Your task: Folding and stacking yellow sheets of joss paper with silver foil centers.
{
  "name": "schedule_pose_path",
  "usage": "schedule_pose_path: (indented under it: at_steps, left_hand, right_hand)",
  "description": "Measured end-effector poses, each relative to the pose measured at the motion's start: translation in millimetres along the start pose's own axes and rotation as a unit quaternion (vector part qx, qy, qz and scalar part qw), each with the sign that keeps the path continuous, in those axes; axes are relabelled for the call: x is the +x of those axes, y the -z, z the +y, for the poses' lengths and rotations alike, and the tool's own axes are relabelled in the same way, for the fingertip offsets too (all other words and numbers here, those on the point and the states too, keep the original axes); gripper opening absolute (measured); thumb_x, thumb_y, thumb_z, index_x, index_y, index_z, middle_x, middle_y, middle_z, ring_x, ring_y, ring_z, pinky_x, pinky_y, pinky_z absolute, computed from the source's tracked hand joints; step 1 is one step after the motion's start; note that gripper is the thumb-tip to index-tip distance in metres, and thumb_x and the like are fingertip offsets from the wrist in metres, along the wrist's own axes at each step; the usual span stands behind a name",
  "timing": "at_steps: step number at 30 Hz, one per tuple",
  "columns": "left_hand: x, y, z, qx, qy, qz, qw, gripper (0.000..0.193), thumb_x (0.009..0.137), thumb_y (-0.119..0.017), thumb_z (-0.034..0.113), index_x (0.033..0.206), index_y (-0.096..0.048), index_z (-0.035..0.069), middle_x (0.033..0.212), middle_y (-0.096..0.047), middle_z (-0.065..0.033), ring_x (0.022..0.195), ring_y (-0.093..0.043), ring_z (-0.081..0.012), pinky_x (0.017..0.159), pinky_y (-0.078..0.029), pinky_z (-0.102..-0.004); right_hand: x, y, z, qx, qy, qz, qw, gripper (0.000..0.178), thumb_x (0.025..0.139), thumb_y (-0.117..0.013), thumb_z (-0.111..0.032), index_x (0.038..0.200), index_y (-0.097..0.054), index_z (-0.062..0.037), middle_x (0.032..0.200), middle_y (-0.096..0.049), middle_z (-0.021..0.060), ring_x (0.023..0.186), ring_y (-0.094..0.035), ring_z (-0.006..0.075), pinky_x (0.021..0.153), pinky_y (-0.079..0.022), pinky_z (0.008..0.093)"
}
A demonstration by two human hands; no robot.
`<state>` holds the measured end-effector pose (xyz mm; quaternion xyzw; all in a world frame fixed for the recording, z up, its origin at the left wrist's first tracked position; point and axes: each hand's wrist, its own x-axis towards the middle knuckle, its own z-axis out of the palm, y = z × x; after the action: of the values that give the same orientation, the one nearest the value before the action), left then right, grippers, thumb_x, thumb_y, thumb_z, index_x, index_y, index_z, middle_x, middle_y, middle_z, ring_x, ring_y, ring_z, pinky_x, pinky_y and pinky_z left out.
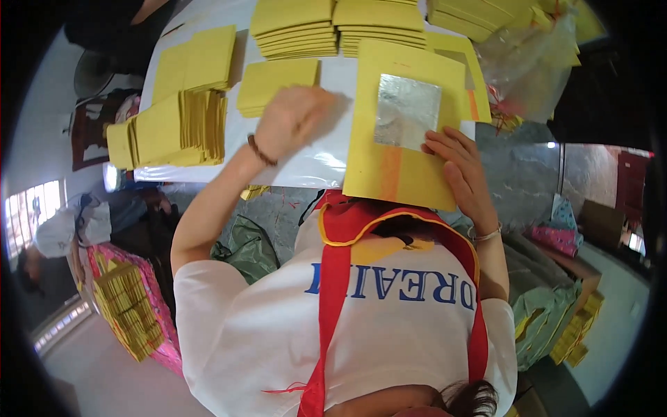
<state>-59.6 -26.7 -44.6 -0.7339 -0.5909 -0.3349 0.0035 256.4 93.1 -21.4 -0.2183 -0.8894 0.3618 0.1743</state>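
Note:
My left hand is curled closed above the white tabletop, slightly blurred, near a low stack of folded yellow paper. Whether anything is inside its fingers is hidden. Toward the right lies a large yellow paper sheet, apparently on more sheets, reaching past the table's near edge. On it are a silver foil square and an orange stripe. My right hand rests along the sheet's right side, its fingers extended and fingertips at the foil's lower right corner.
Tall stacks of yellow paper stand at the table's far side. Leaning bundles occupy its left end. A clear plastic bag hangs at the right corner. Yellow bundles fill a pink-edged container at lower left; green sacking lies at right.

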Motion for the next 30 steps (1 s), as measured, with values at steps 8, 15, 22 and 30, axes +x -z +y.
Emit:
schedule_pose_path:
  at_steps: [8, 15, 22, 30]
  left_hand:
    - [17, 9, 88, -0.009, -0.134, -0.158, 0.978, 0.043, 0.072, -0.068, 0.029, 0.106, -0.06, 0.005, 0.102, -0.06, -0.0093, 0.084, -0.056, -0.0261, 0.074, -0.043, -0.0355]
    - [22, 11, 83, -0.118, -0.102, -0.153, 0.976, 0.02, 0.078, -0.066, 0.014, 0.093, -0.063, 0.003, 0.082, -0.06, -0.009, 0.074, -0.056, -0.0255, 0.064, -0.046, -0.0341]
    - [29, 11, 75, -0.192, -0.02, -0.161, 0.968, 0.012, 0.084, -0.06, 0.012, 0.088, -0.064, 0.001, 0.074, -0.061, -0.0127, 0.067, -0.059, -0.0286, 0.059, -0.047, -0.0351]
    - [29, 9, 72, -0.232, 0.06, -0.164, 0.957, 0.017, 0.088, -0.057, 0.017, 0.091, -0.065, 0.002, 0.076, -0.063, -0.0138, 0.066, -0.06, -0.0294, 0.058, -0.048, -0.0343]
  right_hand:
    - [0, -5, 14, 0.117, -0.02, 0.015, 0.993, 0.04, 0.097, -0.034, -0.03, 0.113, -0.061, -0.0048, 0.124, -0.056, 0.0065, 0.124, -0.037, 0.0271, 0.106, -0.023, 0.037]
    - [-2, -6, 16, 0.195, -0.043, 0.026, 0.98, 0.047, 0.098, -0.03, -0.037, 0.113, -0.061, -0.0041, 0.124, -0.056, 0.0071, 0.124, -0.036, 0.0259, 0.107, -0.022, 0.036]
    - [-1, -5, 14, 0.195, -0.034, 0.031, 0.98, 0.056, 0.097, -0.024, -0.042, 0.113, -0.061, -0.0034, 0.124, -0.056, 0.0078, 0.125, -0.035, 0.0256, 0.107, -0.023, 0.036]
    - [-6, -7, 26, 0.236, -0.009, 0.027, 0.971, 0.078, 0.085, -0.029, -0.069, 0.119, -0.057, -0.0047, 0.127, -0.054, 0.0061, 0.128, -0.033, 0.0254, 0.108, -0.022, 0.0392]
